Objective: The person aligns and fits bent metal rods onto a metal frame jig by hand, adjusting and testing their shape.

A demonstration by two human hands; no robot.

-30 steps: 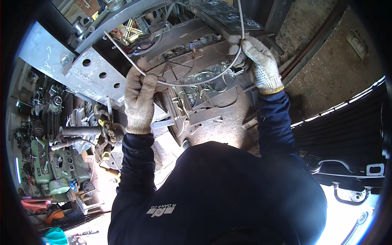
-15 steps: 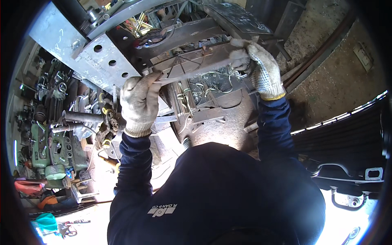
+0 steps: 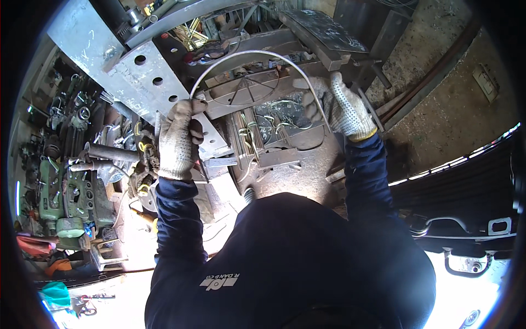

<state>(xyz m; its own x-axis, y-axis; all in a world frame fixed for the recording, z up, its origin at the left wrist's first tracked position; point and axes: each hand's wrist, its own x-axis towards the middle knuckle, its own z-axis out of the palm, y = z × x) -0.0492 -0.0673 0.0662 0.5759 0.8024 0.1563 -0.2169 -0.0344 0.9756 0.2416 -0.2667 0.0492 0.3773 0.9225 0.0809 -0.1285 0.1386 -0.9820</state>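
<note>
A thin, flat metal strip bent into an arch (image 3: 249, 52) spans between my two gloved hands, its narrow edge toward me. My left hand (image 3: 179, 137) closes round the strip's left side, thumb on top and fingers curled below. On the other side, my right hand (image 3: 346, 109) has the strip running between its palm and its partly curled fingers. Both gloves are pale knit with dots. Beneath the arch, a thin round hoop with spokes (image 3: 245, 89) sits against a steel beam.
A drilled steel beam (image 3: 123, 71) slants at upper left. Bundled rods (image 3: 247, 133) lie below the arch. A dark plate (image 3: 329, 30) stands at upper right. Green machinery (image 3: 55, 192) is at far left, with a pipe (image 3: 112, 152) nearer me.
The metal strip has turned from showing its broad face to showing its edge as a raised arch. My left hand has shifted slightly left, and my right hand's fingers have loosened and lowered.
</note>
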